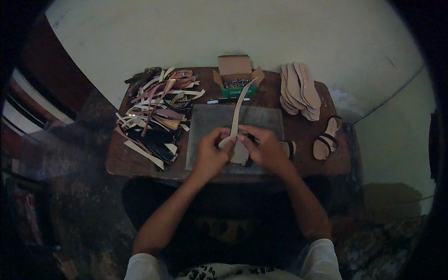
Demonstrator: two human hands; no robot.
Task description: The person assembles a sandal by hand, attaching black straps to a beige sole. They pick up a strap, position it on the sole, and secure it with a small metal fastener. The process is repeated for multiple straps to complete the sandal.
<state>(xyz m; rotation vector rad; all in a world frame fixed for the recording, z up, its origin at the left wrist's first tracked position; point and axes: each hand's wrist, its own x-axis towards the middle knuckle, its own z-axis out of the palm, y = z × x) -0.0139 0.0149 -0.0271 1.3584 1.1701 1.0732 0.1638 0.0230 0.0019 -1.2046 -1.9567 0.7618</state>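
Observation:
A long cream strap (pixel 236 109) rises from between my hands, its narrow far end curving to the right. My left hand (pixel 214 151) pinches its lower part from the left, thumb and fingers pressed together. From the right, my right hand (pixel 263 144) grips the same strap close to the left fingertips. Just under the hands a beige sandal sole (pixel 240 154) shows in part, with a dark bit at its right edge. Beneath lies a dark grey slab (pixel 200 121). A sandal with a dark strap (pixel 292 150) is half hidden behind my right wrist.
Loose strap pieces (pixel 156 107) heap up on the table's left side. An open green box of small metal pieces (pixel 240 86) stands at the back, a pen (pixel 227 100) before it. Beige soles (pixel 298 88) stack at the back right, near a finished-looking sandal (pixel 326 140).

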